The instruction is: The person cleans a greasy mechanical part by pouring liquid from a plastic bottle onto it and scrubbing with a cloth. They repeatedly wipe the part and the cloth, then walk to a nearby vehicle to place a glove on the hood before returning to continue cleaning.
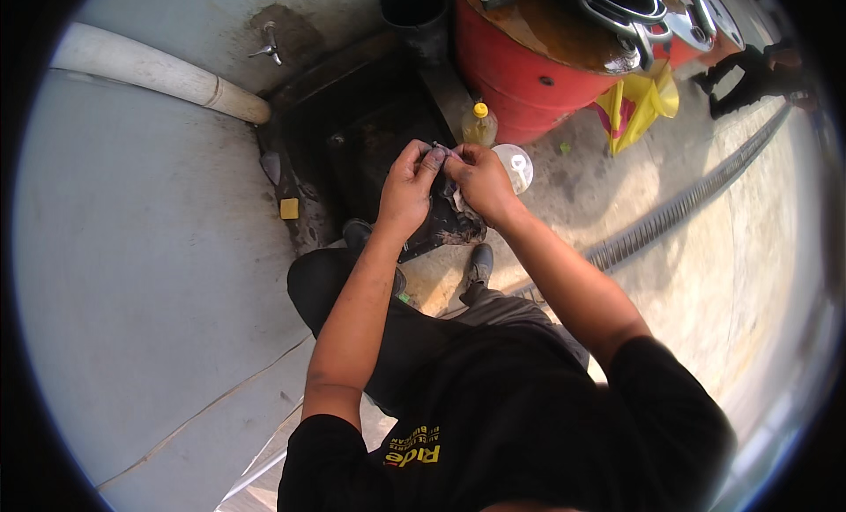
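Observation:
My left hand and my right hand meet above the near right edge of a dark sunken basin, fingertips pinched together. Between them is a small dark piece, too small to name, with a bit of purplish cloth beside it. A crumpled, stained grey rag shows just under my right hand and seems to hang from its fingers. Both hands are closed, and the fingers look smudged with dirt. Just beyond my right hand stands a clear bottle with a yellow cap, next to a round white tub.
A metal tap and a thick white pipe are on the wall. A black bucket and red drum stand beyond. A yellow sponge lies left; a ribbed hose crosses the floor near a yellow bag.

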A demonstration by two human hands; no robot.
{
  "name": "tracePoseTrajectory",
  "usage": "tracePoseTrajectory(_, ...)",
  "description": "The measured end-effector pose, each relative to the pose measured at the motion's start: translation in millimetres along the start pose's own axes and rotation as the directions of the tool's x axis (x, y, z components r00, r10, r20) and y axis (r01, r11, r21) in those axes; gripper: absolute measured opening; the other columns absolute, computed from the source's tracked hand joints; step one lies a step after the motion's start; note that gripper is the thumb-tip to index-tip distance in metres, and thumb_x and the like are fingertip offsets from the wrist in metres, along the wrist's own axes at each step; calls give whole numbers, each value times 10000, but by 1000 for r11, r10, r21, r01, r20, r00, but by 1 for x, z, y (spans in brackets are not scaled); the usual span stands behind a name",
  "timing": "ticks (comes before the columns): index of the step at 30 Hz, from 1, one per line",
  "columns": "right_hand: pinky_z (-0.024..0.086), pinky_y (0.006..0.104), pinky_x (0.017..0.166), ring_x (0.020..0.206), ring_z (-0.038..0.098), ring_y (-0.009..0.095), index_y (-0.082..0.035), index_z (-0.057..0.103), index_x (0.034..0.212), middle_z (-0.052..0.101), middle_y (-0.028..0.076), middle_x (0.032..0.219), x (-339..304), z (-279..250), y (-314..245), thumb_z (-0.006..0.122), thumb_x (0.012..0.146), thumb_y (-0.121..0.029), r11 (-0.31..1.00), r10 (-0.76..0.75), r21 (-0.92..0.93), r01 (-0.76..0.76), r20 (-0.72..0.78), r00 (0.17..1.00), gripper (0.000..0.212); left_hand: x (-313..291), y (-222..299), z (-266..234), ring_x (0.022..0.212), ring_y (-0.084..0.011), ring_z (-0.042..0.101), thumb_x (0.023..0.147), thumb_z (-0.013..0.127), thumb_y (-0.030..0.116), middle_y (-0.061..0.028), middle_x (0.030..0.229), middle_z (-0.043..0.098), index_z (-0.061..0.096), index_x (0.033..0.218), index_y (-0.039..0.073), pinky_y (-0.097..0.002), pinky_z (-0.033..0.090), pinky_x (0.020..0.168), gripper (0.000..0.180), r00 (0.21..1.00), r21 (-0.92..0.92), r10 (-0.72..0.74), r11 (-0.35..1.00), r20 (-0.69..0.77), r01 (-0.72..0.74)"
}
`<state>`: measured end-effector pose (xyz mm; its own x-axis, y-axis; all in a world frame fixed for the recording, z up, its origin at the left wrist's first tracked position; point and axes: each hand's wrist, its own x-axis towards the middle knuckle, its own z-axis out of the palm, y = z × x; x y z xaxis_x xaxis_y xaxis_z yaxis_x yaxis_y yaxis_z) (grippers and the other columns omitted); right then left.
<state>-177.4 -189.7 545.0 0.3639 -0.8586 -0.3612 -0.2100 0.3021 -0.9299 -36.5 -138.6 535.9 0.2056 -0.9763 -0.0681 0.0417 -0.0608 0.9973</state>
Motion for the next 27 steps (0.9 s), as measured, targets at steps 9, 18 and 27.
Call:
tracePoseTrajectory(9, 532, 274, 672, 741, 636, 114, 5, 650, 1036, 671, 47, 877, -9, -16, -4, 668, 977, -166, 849, 133, 489, -199, 168, 977, 182, -7, 9, -2, 695, -44, 498, 1071, 552, 278, 47, 782, 545, 580, 1037, 100, -222, 382, 622, 183, 994, -157, -97, 982, 43, 103)
tracePoseTrajectory(18, 553, 270, 800, 880, 685, 150, 54, 636, 1183, 716, 82, 1051, -18, -43, -9, 543, 1050, -145, 758, 108, 627, -180, 151, 983, 257, -7, 19, -4, 692, -82, 555, 1072, 540, 327, 16, 807, 597, 580, 1019, 108, -234, 409, 629, 229, 991, -235, -113, 964, 70, 127)
tracePoseTrajectory(27, 490, 344, 711, 750, 603, 180, 30, 640, 1052, 664, 110, 824, -32, -23, -20, 652, 979, -230, 969, -180, -185, 162, -85, 980, 270, -15, 26, 16, 747, -56, 564, 1047, 605, 214, 17, 823, 598, 574, 1002, 60, -210, 433, 634, 163, 997, 16, 52, 998, 51, -53)
